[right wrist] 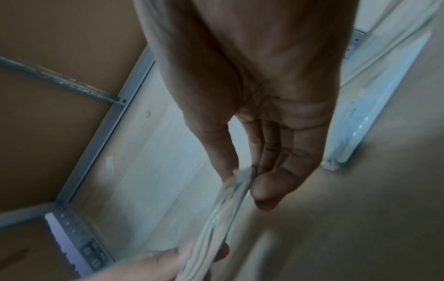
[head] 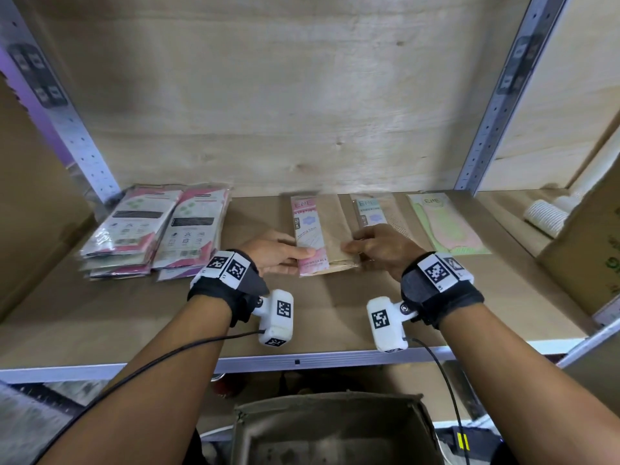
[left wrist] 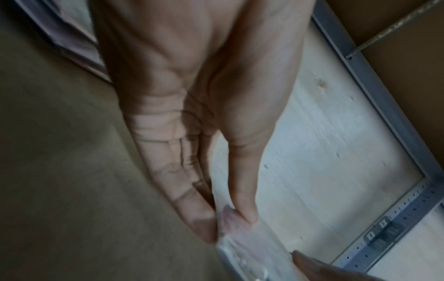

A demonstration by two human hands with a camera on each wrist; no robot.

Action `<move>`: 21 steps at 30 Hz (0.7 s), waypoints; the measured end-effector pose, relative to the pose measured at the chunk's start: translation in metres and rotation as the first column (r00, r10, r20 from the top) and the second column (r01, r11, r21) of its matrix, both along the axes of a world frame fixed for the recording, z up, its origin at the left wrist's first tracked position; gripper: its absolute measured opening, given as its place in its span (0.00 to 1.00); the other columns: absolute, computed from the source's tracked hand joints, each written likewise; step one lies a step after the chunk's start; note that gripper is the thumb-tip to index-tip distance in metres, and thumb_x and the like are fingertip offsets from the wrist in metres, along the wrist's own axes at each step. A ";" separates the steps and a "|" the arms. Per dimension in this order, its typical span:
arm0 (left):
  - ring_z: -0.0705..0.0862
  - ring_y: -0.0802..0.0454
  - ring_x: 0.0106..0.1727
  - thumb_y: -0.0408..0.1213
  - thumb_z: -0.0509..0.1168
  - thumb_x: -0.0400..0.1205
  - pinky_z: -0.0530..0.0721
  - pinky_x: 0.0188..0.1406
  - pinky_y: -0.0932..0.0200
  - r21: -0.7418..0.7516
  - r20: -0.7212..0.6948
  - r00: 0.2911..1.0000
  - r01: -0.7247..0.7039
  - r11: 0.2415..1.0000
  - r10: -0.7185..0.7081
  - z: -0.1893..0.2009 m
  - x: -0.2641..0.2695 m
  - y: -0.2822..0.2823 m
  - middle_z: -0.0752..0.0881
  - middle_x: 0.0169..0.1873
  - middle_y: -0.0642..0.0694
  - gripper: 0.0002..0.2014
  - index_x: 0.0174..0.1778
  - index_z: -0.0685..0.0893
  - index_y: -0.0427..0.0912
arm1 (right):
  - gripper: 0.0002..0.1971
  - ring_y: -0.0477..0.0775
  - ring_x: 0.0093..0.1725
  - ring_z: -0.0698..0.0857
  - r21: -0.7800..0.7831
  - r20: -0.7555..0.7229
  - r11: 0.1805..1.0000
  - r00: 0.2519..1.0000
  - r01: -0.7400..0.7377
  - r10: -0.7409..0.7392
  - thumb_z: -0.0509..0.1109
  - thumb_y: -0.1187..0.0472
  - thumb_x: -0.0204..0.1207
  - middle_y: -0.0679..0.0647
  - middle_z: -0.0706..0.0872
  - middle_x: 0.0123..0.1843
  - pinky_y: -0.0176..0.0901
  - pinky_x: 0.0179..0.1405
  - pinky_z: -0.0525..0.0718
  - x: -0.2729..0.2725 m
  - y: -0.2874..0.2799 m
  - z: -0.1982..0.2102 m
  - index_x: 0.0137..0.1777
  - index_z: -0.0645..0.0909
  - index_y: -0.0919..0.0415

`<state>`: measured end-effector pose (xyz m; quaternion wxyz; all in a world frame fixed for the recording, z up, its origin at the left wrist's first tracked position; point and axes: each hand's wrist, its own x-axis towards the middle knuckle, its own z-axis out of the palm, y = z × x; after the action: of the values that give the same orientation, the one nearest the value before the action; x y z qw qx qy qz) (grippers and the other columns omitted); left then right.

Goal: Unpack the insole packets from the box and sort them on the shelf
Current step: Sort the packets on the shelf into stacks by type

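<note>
A pink-labelled insole packet (head: 320,234) with tan insoles is held over the middle of the brown shelf board (head: 134,317). My left hand (head: 275,255) pinches its near left edge between thumb and fingers; the wrist view shows the packet (left wrist: 242,235) edge-on in that pinch. My right hand (head: 379,246) pinches its near right edge, and the packet (right wrist: 225,205) runs thin between thumb and fingers there. A blue-labelled packet (head: 372,213) and a green packet (head: 446,223) lie to the right. The open cardboard box (head: 335,431) stands below the shelf.
Two stacks of pink-and-white packets (head: 151,229) lie at the left of the shelf. A cardboard carton (head: 590,250) and white rolls (head: 547,216) stand at the right. Metal uprights (head: 496,95) frame the plywood back wall.
</note>
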<state>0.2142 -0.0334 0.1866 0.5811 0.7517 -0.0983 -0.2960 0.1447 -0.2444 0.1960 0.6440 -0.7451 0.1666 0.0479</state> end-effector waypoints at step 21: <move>0.90 0.44 0.51 0.31 0.77 0.78 0.91 0.41 0.59 0.245 0.074 0.993 -0.110 0.963 0.095 0.003 0.000 -0.013 0.89 0.59 0.32 0.21 0.65 0.84 0.30 | 0.18 0.60 0.44 0.91 -0.218 -0.114 0.975 0.993 -0.036 0.011 0.81 0.66 0.72 0.68 0.92 0.48 0.58 0.53 0.91 0.003 0.003 -0.001 0.59 0.81 0.67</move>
<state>0.2143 -0.0467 0.1895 0.4935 0.8315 -0.0394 -0.2521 0.1479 -0.2413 0.1947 0.5468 -0.8098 0.1976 0.0785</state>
